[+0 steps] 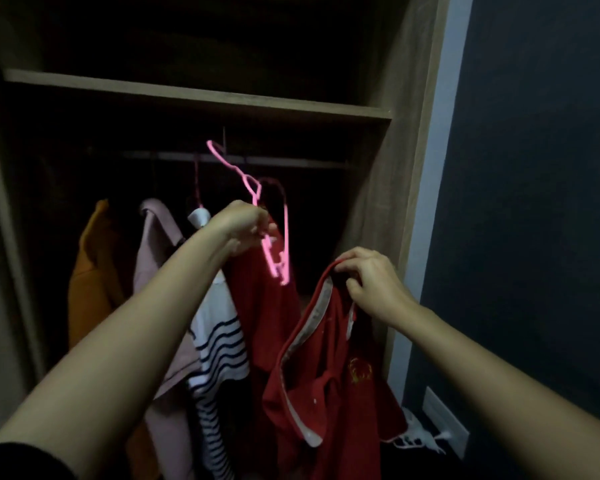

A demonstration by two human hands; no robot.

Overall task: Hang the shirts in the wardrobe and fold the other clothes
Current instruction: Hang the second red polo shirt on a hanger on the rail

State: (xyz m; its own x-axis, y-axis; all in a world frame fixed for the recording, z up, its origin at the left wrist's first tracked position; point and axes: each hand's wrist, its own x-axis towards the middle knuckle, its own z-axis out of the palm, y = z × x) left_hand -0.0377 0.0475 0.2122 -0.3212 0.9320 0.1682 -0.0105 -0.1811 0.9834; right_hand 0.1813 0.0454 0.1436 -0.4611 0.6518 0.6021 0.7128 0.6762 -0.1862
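Dim light: a wood-grain wardrobe (397, 168) stands open, a shelf (194, 95) above its rail (291, 163). A dark blue wall (541, 168) flanks it on the right.

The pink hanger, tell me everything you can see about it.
The pink hanger is thin and bright pink, plastic or coated wire by its look, and blurred. It is tilted, with its hook up and to the left near the wardrobe rail; whether the hook touches the rail is unclear. The left hand grips it just below the neck. No garment seems to hang on it. It sits in front of the hung clothes.
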